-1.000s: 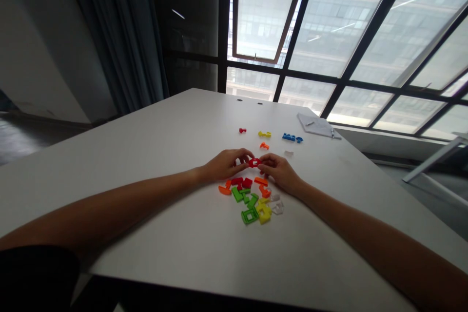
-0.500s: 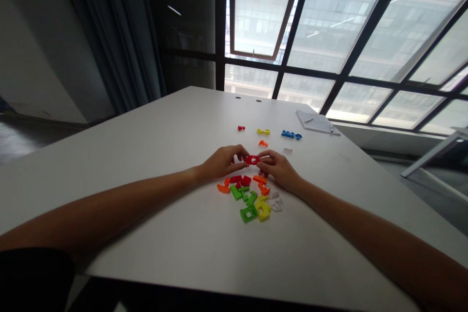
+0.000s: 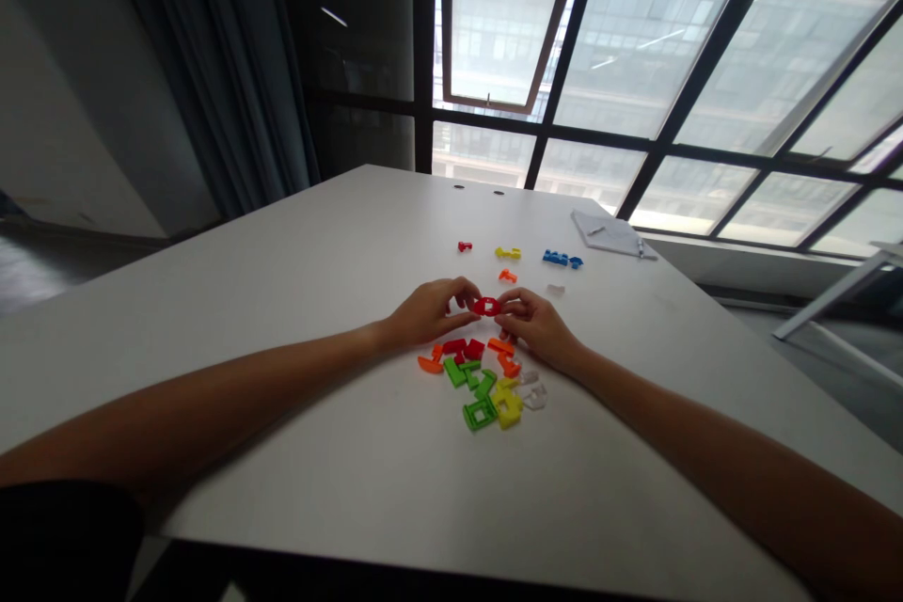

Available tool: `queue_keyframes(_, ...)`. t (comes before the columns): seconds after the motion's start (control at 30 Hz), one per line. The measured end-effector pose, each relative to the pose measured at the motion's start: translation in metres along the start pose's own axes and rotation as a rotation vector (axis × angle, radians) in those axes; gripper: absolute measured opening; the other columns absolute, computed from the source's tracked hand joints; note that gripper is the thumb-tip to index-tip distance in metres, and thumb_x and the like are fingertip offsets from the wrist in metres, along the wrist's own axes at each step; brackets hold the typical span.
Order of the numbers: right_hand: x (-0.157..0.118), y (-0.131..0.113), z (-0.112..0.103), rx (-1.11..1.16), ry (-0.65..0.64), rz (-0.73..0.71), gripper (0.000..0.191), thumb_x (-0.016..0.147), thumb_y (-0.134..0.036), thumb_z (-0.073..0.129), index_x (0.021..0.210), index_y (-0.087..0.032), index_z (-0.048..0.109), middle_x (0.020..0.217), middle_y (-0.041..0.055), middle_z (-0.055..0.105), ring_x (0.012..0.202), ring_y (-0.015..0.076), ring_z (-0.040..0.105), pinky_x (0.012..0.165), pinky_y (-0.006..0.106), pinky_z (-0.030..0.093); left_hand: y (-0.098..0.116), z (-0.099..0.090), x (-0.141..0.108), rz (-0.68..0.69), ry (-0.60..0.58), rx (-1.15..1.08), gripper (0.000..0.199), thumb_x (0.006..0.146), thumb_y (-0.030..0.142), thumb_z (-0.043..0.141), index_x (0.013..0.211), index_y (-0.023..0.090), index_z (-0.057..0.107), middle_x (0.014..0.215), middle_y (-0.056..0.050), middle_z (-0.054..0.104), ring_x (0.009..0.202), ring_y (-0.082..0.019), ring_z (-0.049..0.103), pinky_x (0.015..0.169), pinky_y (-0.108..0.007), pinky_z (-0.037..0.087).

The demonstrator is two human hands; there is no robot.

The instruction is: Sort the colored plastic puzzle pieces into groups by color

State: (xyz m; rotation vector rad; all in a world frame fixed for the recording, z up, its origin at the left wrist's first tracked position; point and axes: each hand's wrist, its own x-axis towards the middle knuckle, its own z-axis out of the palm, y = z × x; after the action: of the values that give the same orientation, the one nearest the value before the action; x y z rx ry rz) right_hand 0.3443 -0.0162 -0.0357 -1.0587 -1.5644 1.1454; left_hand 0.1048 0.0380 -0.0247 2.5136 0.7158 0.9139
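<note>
Between my left hand point(image 3: 427, 313) and my right hand point(image 3: 536, 324), a small red plastic ring-shaped piece point(image 3: 486, 306) is pinched by the fingertips of both. Just below my hands lies a loose heap of flat plastic puzzle pieces: green point(image 3: 480, 414), yellow point(image 3: 508, 406), orange point(image 3: 430, 364), red point(image 3: 460, 347) and clear point(image 3: 535, 397). Farther up the table, a short row holds a red piece point(image 3: 464, 246), a yellow piece point(image 3: 508, 253), blue pieces point(image 3: 561, 258), an orange piece point(image 3: 508, 276) and a clear piece point(image 3: 555, 290).
The pieces lie on a white table point(image 3: 282, 320) whose corner points toward the tall gridded window point(image 3: 635, 47). A sheet of paper with a pen point(image 3: 610, 234) lies at the far right. A dark curtain point(image 3: 212, 56) hangs at the left.
The whole view has shifted slightly as my head moved. Both hands still pinch the red piece, which sits a little higher and looks flatter than before.
</note>
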Motion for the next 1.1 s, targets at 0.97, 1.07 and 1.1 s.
queue_keyframes(0.97, 0.005, 0.003, -0.001, -0.273, 0.051, -0.026, 0.014, 0.085, -0.027, 0.064, 0.096, -0.02, 0.069, 0.095, 0.0036, 0.073, 0.065, 0.0126, 0.066, 0.061, 0.026, 0.052, -0.092, 0.001, 0.099, -0.603, -0.032, 0.464, 0.04, 0.082, 0.053, 0.065, 0.108, 0.024, 0.075, 0.111, -0.01, 0.076, 0.098, -0.03, 0.069, 0.08, -0.034, 0.051)
queue_keyframes(1.07, 0.005, 0.003, 0.0, -0.274, 0.039, -0.023, 0.013, 0.084, -0.027, 0.065, 0.094, -0.02, 0.069, 0.091, 0.0034, 0.074, 0.065, 0.0133, 0.065, 0.06, 0.026, 0.051, -0.094, 0.008, 0.111, -0.655, 0.008, 0.495, 0.046, 0.084, 0.052, 0.062, 0.114, 0.019, 0.072, 0.112, -0.016, 0.074, 0.098, -0.033, 0.069, 0.079, -0.037, 0.052)
queue_keyframes(1.1, 0.005, 0.003, 0.0, -0.276, 0.037, -0.021, 0.013, 0.083, -0.027, 0.064, 0.093, -0.02, 0.069, 0.09, 0.0034, 0.074, 0.064, 0.0134, 0.065, 0.06, 0.026, 0.05, -0.095, 0.009, 0.113, -0.666, 0.019, 0.505, 0.047, 0.086, 0.052, 0.059, 0.116, 0.018, 0.07, 0.111, -0.018, 0.074, 0.098, -0.034, 0.069, 0.078, -0.038, 0.052)
